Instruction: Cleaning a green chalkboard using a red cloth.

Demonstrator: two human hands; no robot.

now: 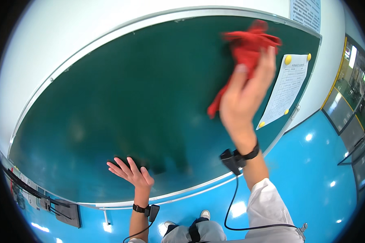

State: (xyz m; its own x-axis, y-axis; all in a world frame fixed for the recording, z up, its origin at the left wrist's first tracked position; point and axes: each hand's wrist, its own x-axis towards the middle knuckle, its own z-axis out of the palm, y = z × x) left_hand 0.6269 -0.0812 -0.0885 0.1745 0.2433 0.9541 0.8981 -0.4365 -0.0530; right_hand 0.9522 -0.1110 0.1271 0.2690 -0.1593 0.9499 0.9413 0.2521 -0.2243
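A large green chalkboard (150, 89) with a pale metal frame fills most of the view. My right hand (249, 89) is raised to its upper right part, its fingers closed over a crumpled red cloth (247, 46) against the surface. One end of the cloth hangs down to the left; motion blurs the cloth and fingertips. Lower down and to the left, my left hand (130, 172) is stretched out with fingers spread, at the board's lower part and holding nothing. Whether its fingers touch the board I cannot tell.
A white printed sheet (286, 89) hangs on the board's right side under yellow round magnets (288, 60). Another notice (305, 14) is on the wall at upper right. Below lies a shiny blue floor (304, 174). A glass door (348, 89) stands far right, a dark grey panel (67, 213) lower left.
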